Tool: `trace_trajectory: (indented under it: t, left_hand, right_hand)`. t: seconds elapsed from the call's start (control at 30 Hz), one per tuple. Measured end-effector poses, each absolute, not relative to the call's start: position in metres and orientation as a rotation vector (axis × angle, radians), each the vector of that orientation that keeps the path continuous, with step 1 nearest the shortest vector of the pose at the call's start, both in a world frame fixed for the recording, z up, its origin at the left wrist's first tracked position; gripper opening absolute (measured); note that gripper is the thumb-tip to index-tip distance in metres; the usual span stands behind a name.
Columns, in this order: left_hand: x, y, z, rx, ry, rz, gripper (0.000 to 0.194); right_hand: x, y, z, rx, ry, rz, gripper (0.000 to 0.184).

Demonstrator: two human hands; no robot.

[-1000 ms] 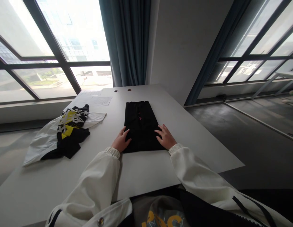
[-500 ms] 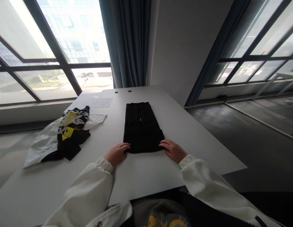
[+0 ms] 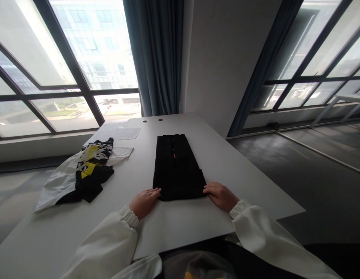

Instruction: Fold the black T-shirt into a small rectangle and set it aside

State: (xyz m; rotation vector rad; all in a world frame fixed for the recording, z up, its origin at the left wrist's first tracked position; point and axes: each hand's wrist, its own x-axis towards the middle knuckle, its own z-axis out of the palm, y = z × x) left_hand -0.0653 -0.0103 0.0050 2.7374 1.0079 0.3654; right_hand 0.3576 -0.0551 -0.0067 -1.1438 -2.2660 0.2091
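Note:
A folded black garment (image 3: 180, 170) lies flat on the white table (image 3: 249, 186) in front of me, with a small pink mark near its far end. At its near left corner, my left hand (image 3: 145, 202) has its fingers closed on the edge. My right hand (image 3: 221, 195) grips the near right corner, fingertips on the black cloth and thumb mostly hidden. Off to the left is a loosely laid white shirt (image 3: 62, 180) with black parts and a yellow and grey print (image 3: 92, 157).
Papers (image 3: 124, 133) lie at the table's far left, beside two round cable holes (image 3: 160, 119). Behind the table hang a blue curtain (image 3: 156, 58) and a wall column (image 3: 223, 58). Windows (image 3: 107, 46) stand left and right. The table's right edge drops to a grey floor (image 3: 264, 155).
The view has tilted up slightly, so everything sits lower. My right hand has slid a little outward along the garment's right corner; my left hand stays at its corner.

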Motion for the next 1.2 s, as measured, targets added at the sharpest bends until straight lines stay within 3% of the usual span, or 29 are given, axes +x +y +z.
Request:
trace_trajectory:
  t: [0.17, 0.33, 0.4, 0.53, 0.73, 1.2]
  left_hand:
    - [-0.073, -0.054, 0.016, 2.796, 0.852, 0.406, 0.041]
    - [-0.068, -0.069, 0.036, 2.747, 0.811, 0.385, 0.023]
    - [-0.062, -0.059, 0.036, 2.717, 0.853, 0.433, 0.03]
    - [-0.056, -0.016, 0.017, 2.661, 0.989, 0.525, 0.043]
    - [-0.067, 0.057, -0.015, 2.697, 1.011, 0.498, 0.047]
    - [-0.026, 0.224, -0.015, 2.45, 1.615, 0.415, 0.056]
  right_hand:
    - [0.356, -0.091, 0.022, -1.095, -2.413, 0.398, 0.034]
    - [0.354, -0.094, 0.044, -1.132, -2.53, 0.578, 0.037]
    - [0.353, -0.084, 0.042, -1.154, -2.506, 0.551, 0.038]
    - [0.355, -0.054, 0.02, -1.205, -2.419, 0.505, 0.032]
    - [0.364, -0.004, -0.01, -1.19, -2.296, 0.42, 0.026]
    - [0.372, 0.176, -0.033, -1.561, -2.258, 0.185, 0.054]
